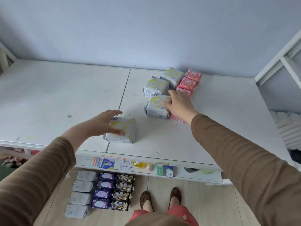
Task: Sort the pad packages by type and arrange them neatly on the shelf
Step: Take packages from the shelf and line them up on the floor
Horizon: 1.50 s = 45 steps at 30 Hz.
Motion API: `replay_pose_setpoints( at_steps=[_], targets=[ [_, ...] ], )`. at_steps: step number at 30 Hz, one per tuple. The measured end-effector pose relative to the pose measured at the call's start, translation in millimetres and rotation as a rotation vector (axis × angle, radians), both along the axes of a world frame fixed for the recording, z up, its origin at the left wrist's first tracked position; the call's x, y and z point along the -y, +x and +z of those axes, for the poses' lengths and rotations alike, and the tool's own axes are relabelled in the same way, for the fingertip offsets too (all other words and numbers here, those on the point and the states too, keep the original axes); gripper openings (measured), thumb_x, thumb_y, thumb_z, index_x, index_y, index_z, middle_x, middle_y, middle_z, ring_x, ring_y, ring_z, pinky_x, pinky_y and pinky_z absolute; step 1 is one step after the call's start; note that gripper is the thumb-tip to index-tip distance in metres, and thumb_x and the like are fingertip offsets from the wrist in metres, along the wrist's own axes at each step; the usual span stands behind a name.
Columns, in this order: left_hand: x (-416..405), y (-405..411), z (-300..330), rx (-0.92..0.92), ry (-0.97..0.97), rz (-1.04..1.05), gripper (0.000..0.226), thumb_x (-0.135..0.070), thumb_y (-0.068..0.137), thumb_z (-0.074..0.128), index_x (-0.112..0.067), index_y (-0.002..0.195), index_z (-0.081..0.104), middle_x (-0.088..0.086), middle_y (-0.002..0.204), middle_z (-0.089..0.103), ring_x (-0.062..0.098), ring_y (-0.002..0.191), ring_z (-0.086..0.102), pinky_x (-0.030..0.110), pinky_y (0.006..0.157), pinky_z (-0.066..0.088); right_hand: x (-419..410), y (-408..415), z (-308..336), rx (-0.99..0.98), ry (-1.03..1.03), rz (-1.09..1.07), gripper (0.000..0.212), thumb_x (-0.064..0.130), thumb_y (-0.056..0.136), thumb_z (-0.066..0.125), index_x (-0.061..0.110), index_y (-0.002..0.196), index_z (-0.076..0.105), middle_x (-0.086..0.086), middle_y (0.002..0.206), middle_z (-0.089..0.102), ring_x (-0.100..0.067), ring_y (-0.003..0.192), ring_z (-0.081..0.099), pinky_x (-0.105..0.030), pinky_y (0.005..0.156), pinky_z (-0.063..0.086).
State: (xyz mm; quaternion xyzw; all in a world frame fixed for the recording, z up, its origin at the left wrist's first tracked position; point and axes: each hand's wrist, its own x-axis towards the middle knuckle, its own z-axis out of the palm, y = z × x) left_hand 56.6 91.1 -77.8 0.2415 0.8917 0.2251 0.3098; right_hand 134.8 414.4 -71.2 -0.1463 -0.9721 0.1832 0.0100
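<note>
White shelf against a pale wall. The left hand rests spread on a lone white pack. The right hand pinches another white pack, the nearest of a row of three. Pink packs lie just beyond the right hand.
</note>
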Motion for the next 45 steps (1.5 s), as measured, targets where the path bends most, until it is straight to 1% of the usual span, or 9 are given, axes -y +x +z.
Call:
replay_pose_setpoints(
  at_steps=[6,15,21,26,28,32,37,42,45],
  targets=[
    [-4.5,1.8,-7.7,0.073,0.035,0.044,0.061,-0.070,0.054,0.082,-0.044,0.104,0.058,-0.019,0.097,0.067,0.009,0.095,0.063,0.037,0.084,0.054,-0.4,-12.5,-10.9,0.075,0.172,0.062,0.072,0.072,0.082,0.056,0.018,0.130,0.055,-0.005,0.131,0.056,-0.030,0.126,0.041,-0.043,0.100,0.037],
    [-50.1,24.2,-14.0,0.019,0.112,-0.005,0.067,-0.078,0.058,0.074,-0.041,0.110,0.054,-0.016,0.103,0.062,0.008,0.095,0.061,0.030,0.078,0.051,18.1,-9.1,-12.5,-0.117,0.199,0.062,0.060,0.060,0.088,0.059,0.018,0.130,0.054,-0.006,0.122,0.055,-0.029,0.114,0.047,-0.039,0.094,0.038],
    [-78.0,-13.6,-6.6,-0.092,0.192,0.157,0.067,-0.071,0.083,0.054,-0.023,0.129,0.052,0.000,0.124,0.059,0.018,0.110,0.058,0.040,0.094,0.048,51.0,23.4,-4.7,-0.265,-0.189,0.150,0.032,0.051,0.092,0.059,0.020,0.099,0.059,0.006,0.097,0.058,-0.017,0.085,0.059,-0.039,0.070,0.049],
    [-127.8,-42.0,-10.7,-0.042,0.236,0.071,0.074,-0.059,0.080,0.070,-0.027,0.141,0.042,0.002,0.132,0.050,0.019,0.115,0.054,0.036,0.097,0.045,75.0,39.9,-27.0,0.075,-0.208,0.188,0.070,0.068,0.084,0.059,0.021,0.136,0.053,0.004,0.135,0.051,-0.017,0.120,0.052,-0.035,0.091,0.045],
    [-138.0,-46.7,-15.8,-0.007,0.190,0.010,0.084,-0.054,0.074,0.079,-0.028,0.143,0.039,0.000,0.133,0.048,0.020,0.118,0.053,0.037,0.100,0.045,76.7,43.1,-31.5,0.138,-0.334,0.156,0.071,0.066,0.082,0.064,0.019,0.134,0.053,0.001,0.132,0.052,-0.017,0.118,0.051,-0.034,0.095,0.044],
    [-139.8,-52.7,-19.0,0.122,0.196,-0.008,0.076,-0.047,0.063,0.088,-0.040,0.121,0.040,-0.020,0.108,0.057,0.005,0.102,0.059,0.020,0.073,0.044,82.7,52.2,-35.5,0.262,-0.624,0.152,0.060,0.055,0.077,0.078,0.016,0.118,0.056,0.001,0.112,0.064,-0.014,0.098,0.060,-0.033,0.085,0.049],
    [-132.7,-41.1,-14.3,0.119,0.195,-0.009,0.087,-0.049,0.052,0.092,-0.033,0.117,0.036,-0.006,0.103,0.058,0.014,0.090,0.059,0.032,0.071,0.046,98.8,69.5,-33.6,0.282,-0.872,0.067,0.062,0.042,0.075,0.084,0.023,0.119,0.044,0.006,0.105,0.055,-0.007,0.088,0.055,-0.025,0.072,0.043],
    [-113.1,-11.9,-11.1,0.067,0.273,0.088,0.066,-0.032,0.056,0.095,-0.016,0.110,0.059,0.007,0.102,0.066,0.029,0.095,0.066,0.031,0.069,0.050,105.0,94.0,-27.9,0.258,-1.122,-0.050,0.072,0.018,0.077,0.085,0.019,0.134,0.040,-0.017,0.127,0.054,-0.030,0.108,0.063,-0.052,0.092,0.055],
    [-86.4,18.3,-7.5,-0.003,0.319,0.200,0.063,-0.031,0.058,0.094,-0.015,0.108,0.059,0.010,0.109,0.062,0.028,0.096,0.063,0.038,0.076,0.052,102.7,130.4,-26.6,0.264,-1.173,-0.096,0.077,0.011,0.076,0.085,0.014,0.138,0.040,-0.021,0.131,0.055,-0.035,0.116,0.063,-0.054,0.096,0.053]
  ],
)
